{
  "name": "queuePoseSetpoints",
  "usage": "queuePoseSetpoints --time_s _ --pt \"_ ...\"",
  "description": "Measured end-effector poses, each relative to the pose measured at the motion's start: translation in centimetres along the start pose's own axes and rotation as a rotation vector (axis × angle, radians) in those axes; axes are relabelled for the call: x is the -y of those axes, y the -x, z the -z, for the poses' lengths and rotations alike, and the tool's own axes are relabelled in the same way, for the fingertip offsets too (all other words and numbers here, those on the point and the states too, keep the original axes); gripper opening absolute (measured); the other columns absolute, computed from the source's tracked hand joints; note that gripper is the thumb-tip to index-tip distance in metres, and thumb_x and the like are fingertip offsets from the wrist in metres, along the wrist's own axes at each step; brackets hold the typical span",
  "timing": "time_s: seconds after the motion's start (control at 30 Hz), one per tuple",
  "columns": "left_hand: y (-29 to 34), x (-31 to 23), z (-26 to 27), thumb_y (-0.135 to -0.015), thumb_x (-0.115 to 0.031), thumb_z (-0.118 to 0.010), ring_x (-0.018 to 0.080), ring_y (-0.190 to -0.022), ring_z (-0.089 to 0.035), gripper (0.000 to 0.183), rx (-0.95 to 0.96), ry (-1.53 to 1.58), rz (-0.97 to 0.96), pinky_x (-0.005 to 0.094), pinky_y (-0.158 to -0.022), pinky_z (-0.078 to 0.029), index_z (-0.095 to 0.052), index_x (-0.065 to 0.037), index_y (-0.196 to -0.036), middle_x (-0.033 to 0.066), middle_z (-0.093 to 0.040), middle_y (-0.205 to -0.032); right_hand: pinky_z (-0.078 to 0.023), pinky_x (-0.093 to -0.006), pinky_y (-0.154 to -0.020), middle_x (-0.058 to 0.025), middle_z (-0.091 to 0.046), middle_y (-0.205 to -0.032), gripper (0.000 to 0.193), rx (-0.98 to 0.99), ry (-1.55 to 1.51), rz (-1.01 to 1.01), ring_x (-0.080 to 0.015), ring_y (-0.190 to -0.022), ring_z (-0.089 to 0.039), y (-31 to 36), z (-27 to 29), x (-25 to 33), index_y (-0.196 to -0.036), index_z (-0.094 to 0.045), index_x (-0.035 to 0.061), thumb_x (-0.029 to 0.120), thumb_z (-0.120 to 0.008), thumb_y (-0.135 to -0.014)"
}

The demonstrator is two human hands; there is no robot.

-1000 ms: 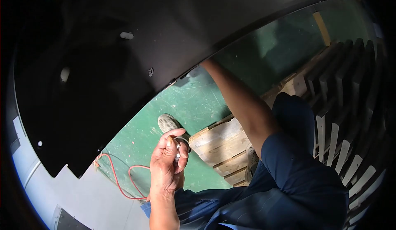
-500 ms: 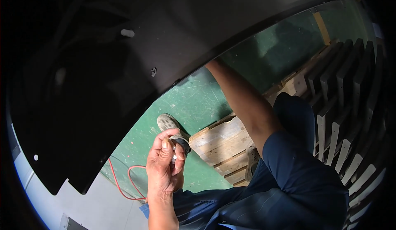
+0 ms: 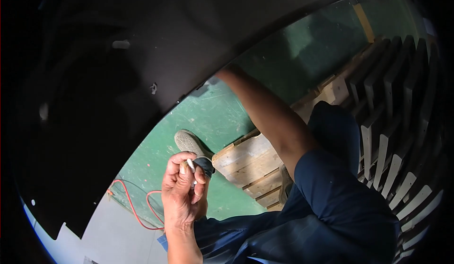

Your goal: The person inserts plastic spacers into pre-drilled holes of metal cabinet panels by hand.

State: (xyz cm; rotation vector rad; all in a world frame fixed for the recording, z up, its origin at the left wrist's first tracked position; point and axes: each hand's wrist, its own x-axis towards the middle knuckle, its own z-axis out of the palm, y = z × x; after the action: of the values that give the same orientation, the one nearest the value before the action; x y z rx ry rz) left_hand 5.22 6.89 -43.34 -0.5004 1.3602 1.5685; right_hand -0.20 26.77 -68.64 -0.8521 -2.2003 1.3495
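My left hand (image 3: 182, 186) is closed, with a small white plastic piece (image 3: 191, 165) pinched between thumb and fingertips. More white shows lower down between the fingers, too small to make out. A large black panel (image 3: 109, 122) spans the upper left, with slots and holes through it. One of its holes has a small whitish clip-like piece (image 3: 154, 88) in it. My right arm (image 3: 265, 108) reaches up to the panel's lower edge. There my right hand (image 3: 226, 74) goes behind the panel, and its fingers are hidden.
Below lies a green floor (image 3: 227, 117) with a wooden pallet (image 3: 250, 164) on it. Several dark slatted parts (image 3: 397, 89) stand in a row at the right. A red hose (image 3: 137, 214) curls near a pale surface (image 3: 118, 235) at lower left. My shoe (image 3: 188, 142) is beneath the panel edge.
The panel appears further left in view. My right hand has shifted left along its edge. The white piece now sticks up more plainly from my left fingertips.
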Motion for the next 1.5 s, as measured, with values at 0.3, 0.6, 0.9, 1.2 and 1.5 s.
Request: queuePoseSetpoints --time_s 0.3,0.6,0.9,1.2,1.5 --pt "-0.2 0.4 0.2 -0.089 -0.016 -0.055 0.0057 -0.046 -0.040 0.019 -0.014 -0.013 0.003 0.0145 -0.037 -0.026 -0.053 -0.001 -0.099 0.0060 -0.054 -0.076 -0.043 -0.0399 -0.087 -0.0215 -0.057 -0.108 0.033 0.035 0.063 0.058 -0.0328 -0.102 -0.055 0.1 -0.4 -0.5 -0.112 -0.054 0.0026 0.023 -0.048 -0.087" --pt "-0.9 -0.5 -1.8 -0.093 -0.024 -0.048 0.0050 -0.051 -0.040 0.021 -0.087 0.155 0.060 0.0140 -0.036 -0.027 -0.050 -0.003 -0.091 0.0005 -0.046 -0.068 -0.044 -0.0379 -0.083 -0.0171 -0.060 -0.101 0.029 -0.194 0.165 0.215 -0.0317 -0.097 -0.057 0.8 3.1 2.0 -0.109 -0.054 0.0019 0.018 -0.054 -0.084" --pt "-1.8 -0.5 -2.9 -0.094 -0.027 -0.046 0.0031 -0.047 -0.028 0.018 -0.087 0.076 0.024 0.0149 -0.036 -0.021 -0.049 -0.009 -0.092 -0.0052 -0.033 -0.060 -0.045 -0.0248 -0.066 -0.0016 -0.061 -0.078 0.024 0.884 -0.609 0.136 -0.0094 -0.070 -0.056 5.1 12.7 14.3 -0.097 -0.063 0.0050 0.021 -0.066 -0.080" --pt "-2.8 -0.5 -3.6 -0.095 -0.027 -0.044 0.0036 -0.048 -0.034 0.019 -0.070 0.045 0.018 0.0152 -0.039 -0.026 -0.049 -0.009 -0.095 -0.0042 -0.038 -0.061 -0.046 -0.0248 -0.059 -0.0037 -0.062 -0.074 0.018 0.843 -0.588 0.044 -0.0092 -0.064 -0.055 6.0 12.1 13.1 -0.085 -0.062 0.0030 0.019 -0.066 -0.079" --pt "-2.2 0.6 -4.6 -0.095 -0.020 -0.040 0.0129 -0.076 -0.052 0.020 0.055 0.043 0.054 0.0247 -0.068 -0.045 -0.049 -0.002 -0.097 0.0056 -0.050 -0.086 -0.049 -0.0358 -0.067 -0.0136 -0.065 -0.081 0.019 -0.140 0.142 -0.017 -0.0280 -0.075 -0.063 1.5 9.1 -1.3 -0.094 -0.064 0.0079 0.022 -0.059 -0.082"
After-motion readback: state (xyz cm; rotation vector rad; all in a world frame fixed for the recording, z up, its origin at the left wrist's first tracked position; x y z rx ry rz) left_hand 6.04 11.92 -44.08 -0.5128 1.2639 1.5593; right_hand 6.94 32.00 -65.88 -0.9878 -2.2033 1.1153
